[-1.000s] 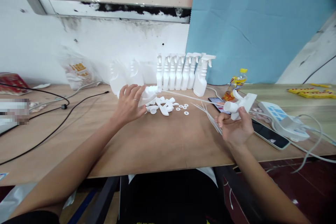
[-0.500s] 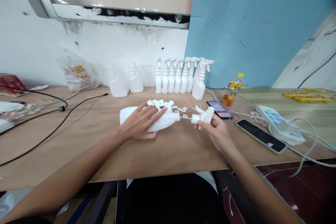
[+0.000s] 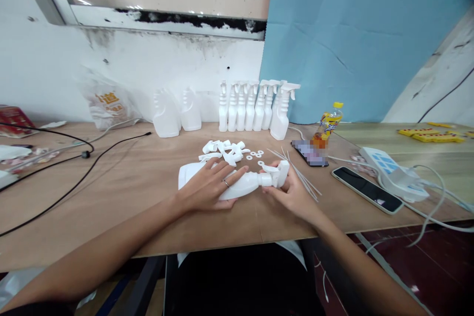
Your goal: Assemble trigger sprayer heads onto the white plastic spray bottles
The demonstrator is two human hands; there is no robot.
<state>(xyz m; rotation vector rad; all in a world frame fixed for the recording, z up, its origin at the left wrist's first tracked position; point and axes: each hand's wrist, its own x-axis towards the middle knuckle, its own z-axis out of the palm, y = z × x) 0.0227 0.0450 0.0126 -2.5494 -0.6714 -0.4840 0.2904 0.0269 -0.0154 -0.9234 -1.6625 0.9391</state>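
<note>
A white bottle (image 3: 244, 184) lies on its side on the brown table, its neck pointing right. My left hand (image 3: 211, 185) is wrapped over its body. At the neck, my right hand (image 3: 287, 188) grips a white spray head (image 3: 276, 176), whose collar meets the bottle's mouth; whether it is threaded on cannot be told. Behind the bottle lies a pile of loose white spray heads (image 3: 225, 150), with several small white rings (image 3: 255, 154) beside it. Several thin white tubes (image 3: 301, 177) lie by my right hand.
Along the wall stand several white spray bottles (image 3: 250, 111) and headless white bottles (image 3: 166, 116). To the right are a drink bottle (image 3: 328, 126), a phone (image 3: 366, 190), another phone (image 3: 309, 153) and a power strip (image 3: 392, 173). Black cables (image 3: 107, 150) cross the left side.
The spray head has moved left to the bottle's mouth, and its tube no longer shows between them. The bottle has shifted slightly right and nearer me, uncovering more of the pile.
</note>
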